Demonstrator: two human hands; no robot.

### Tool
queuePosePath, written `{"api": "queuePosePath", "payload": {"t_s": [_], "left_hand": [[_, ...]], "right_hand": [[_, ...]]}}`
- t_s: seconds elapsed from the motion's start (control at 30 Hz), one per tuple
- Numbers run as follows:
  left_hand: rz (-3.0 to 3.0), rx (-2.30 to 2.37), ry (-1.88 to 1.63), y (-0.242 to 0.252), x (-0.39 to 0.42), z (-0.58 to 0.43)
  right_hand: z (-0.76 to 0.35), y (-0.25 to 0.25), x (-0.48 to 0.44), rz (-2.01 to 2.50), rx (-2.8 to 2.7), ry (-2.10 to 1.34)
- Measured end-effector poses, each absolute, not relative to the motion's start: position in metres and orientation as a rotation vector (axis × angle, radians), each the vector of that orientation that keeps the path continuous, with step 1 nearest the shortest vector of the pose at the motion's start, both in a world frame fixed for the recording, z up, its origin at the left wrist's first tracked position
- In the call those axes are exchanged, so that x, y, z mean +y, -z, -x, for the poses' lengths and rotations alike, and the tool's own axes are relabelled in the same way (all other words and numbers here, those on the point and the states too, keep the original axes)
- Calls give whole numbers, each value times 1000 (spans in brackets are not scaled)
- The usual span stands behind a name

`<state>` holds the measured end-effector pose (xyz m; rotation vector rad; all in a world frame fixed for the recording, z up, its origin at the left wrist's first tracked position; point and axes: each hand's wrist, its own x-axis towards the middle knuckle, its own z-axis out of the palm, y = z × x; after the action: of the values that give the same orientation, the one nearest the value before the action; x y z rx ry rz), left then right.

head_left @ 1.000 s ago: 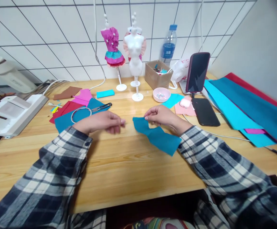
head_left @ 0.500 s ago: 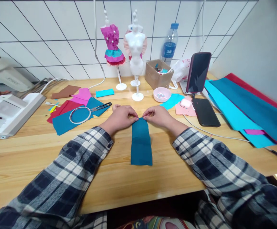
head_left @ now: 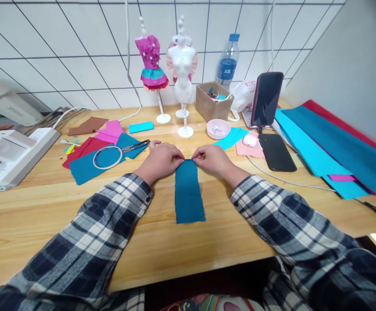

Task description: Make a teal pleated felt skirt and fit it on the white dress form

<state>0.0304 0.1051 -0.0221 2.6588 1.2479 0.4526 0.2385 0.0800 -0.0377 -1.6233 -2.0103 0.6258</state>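
A teal fabric strip (head_left: 189,193) lies lengthwise on the wooden table (head_left: 162,242), its far end between my two hands. My left hand (head_left: 160,158) pinches the strip's far left corner, fingers closed. At the far right corner my right hand (head_left: 211,158) pinches the same edge. Both arms wear plaid sleeves.
Left: snips (head_left: 138,145), a wire ring (head_left: 107,156) on teal and red fabric, a white machine (head_left: 14,152). Behind: two small mannequins (head_left: 182,69), one in a pink dress (head_left: 150,62), a cardboard box (head_left: 214,102), a bead bowl (head_left: 218,128), a bottle (head_left: 228,60). Right: two phones (head_left: 266,98), stacked fabric sheets (head_left: 337,147).
The strip lay askew, held only by my right hand; my left hand came over and took its other corner. The strip now lies straight and flat between both hands.
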Motion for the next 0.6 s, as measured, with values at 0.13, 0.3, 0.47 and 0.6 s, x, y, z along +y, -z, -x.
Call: {"api": "queuePosePath", "payload": {"t_s": [0.13, 0.3, 0.47, 0.6], "left_hand": [[-2781, 1213, -461, 17, 100, -29], [-2862, 1197, -445, 15, 98, -29], [-2886, 1180, -438, 18, 100, -27], [-2908, 1121, -404, 15, 98, -27]], "right_hand": [[-238, 38, 78, 1589, -2045, -544], [-239, 39, 78, 1570, -2047, -545], [-241, 36, 75, 1520, -2155, -433], [-240, 31, 72, 1500, -2317, -311]]}}
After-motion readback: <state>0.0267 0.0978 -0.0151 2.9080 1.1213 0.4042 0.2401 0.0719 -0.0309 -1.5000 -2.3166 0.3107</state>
